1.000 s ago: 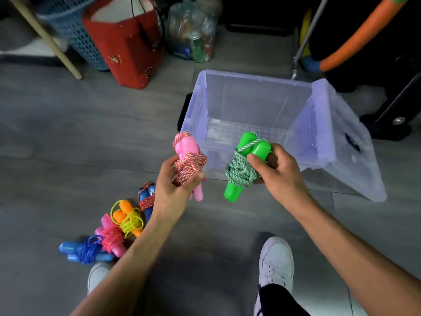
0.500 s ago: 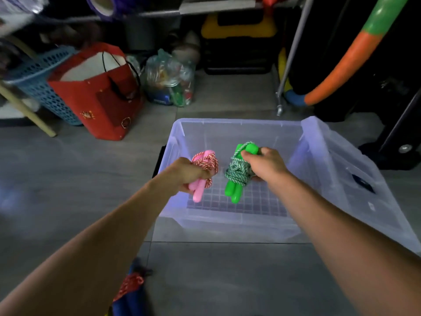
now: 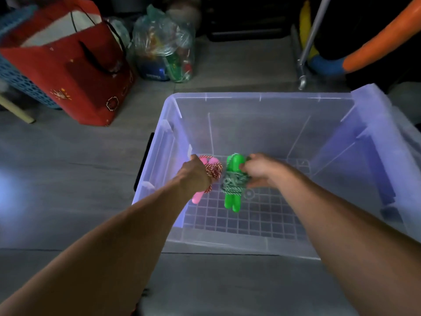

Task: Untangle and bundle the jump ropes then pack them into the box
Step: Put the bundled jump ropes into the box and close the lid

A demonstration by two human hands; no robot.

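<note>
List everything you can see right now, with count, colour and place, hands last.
box: 1, clear, on the floor at centre, open
pink rope: 1 bundle, pink handles with red-white cord, inside the box, left part
green rope: 1 bundle, green handles with green-white cord, inside the box beside the pink one
red bag: 1, red, on the floor far left
basket: 1, blue, behind the red bag
plastic bag: 1, clear with mixed contents, beyond the box
tube: 1, orange and blue, far right
pole: 1, metal, far right
left hand: grips the pink rope
right hand: grips the green rope
</note>
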